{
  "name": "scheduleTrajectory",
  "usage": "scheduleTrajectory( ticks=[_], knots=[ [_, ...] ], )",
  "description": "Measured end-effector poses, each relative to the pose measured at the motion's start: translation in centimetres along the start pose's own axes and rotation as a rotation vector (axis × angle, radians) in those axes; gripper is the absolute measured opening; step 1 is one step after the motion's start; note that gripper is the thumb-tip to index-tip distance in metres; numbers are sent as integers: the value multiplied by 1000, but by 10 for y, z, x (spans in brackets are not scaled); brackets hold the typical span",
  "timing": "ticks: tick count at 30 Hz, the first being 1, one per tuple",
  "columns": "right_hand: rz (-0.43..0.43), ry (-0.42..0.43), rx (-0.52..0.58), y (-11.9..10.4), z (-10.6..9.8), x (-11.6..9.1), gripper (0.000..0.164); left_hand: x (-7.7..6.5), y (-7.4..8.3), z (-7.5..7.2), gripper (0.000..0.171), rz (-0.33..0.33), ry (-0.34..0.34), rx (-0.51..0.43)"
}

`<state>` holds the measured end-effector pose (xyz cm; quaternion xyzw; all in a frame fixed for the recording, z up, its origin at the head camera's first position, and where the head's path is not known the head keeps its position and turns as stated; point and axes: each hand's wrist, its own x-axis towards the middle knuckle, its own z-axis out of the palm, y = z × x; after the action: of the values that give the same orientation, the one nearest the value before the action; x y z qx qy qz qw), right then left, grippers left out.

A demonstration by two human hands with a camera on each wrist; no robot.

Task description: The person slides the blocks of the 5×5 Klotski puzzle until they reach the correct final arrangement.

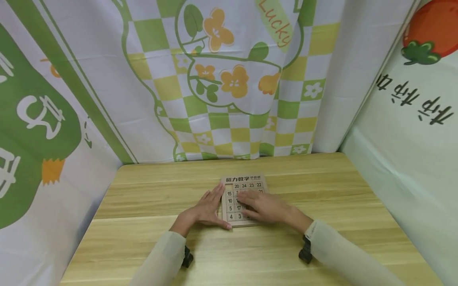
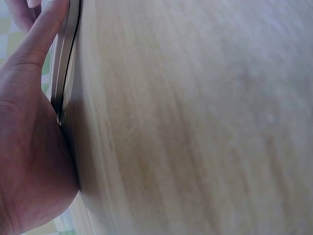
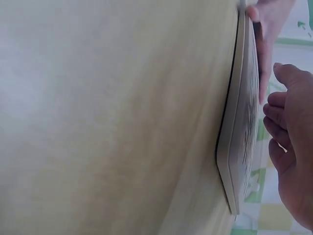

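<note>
A wooden number sliding puzzle (image 1: pixel 245 178) lies flat on the table, with numbered tiles and an open slot at the grid's upper left. My left hand (image 1: pixel 207 208) lies along its left side, fingers extended against that edge and thumb reaching to the lower left corner. Over the tiles is my right hand (image 1: pixel 266 206), its fingers loosely bent and covering the middle and lower right numbers. In the right wrist view the right fingers (image 3: pixel 277 117) hover close to the puzzle's face; whether a tip touches a tile is hidden. The puzzle's side (image 2: pixel 63 54) shows beside the left hand in the left wrist view.
The wood-grain table (image 1: pixel 161 190) extends around the puzzle on all sides. Behind it hangs a green and yellow checked curtain (image 1: pixel 229 131). Printed cloth walls (image 1: pixel 404 151) stand at left and right. A black wrist camera (image 1: pixel 305 250) sits at each cuff.
</note>
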<state>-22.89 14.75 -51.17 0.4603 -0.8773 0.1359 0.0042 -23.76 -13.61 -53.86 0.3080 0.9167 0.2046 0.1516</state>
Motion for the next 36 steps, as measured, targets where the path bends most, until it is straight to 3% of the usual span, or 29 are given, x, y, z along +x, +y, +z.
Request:
scheduleTrajectory(
  ticks=[6,9,16,25,36],
  knots=[
    [-75,-18,-13,-17,3,-9,56,4,-16,11,151,46,38,-27],
    [-102,-30,-5,-25,4,-14,54,3,-13,7,154,39,25,-82],
    [-156,-69,6,-40,7,-20,54,0,-9,4,153,28,8,-54],
    [-146,-80,-31,-42,13,-22,55,-3,3,-4,144,-7,-17,1],
    [-106,-48,-83,-31,15,-11,56,-2,4,-2,142,-13,-7,5]
  ],
)
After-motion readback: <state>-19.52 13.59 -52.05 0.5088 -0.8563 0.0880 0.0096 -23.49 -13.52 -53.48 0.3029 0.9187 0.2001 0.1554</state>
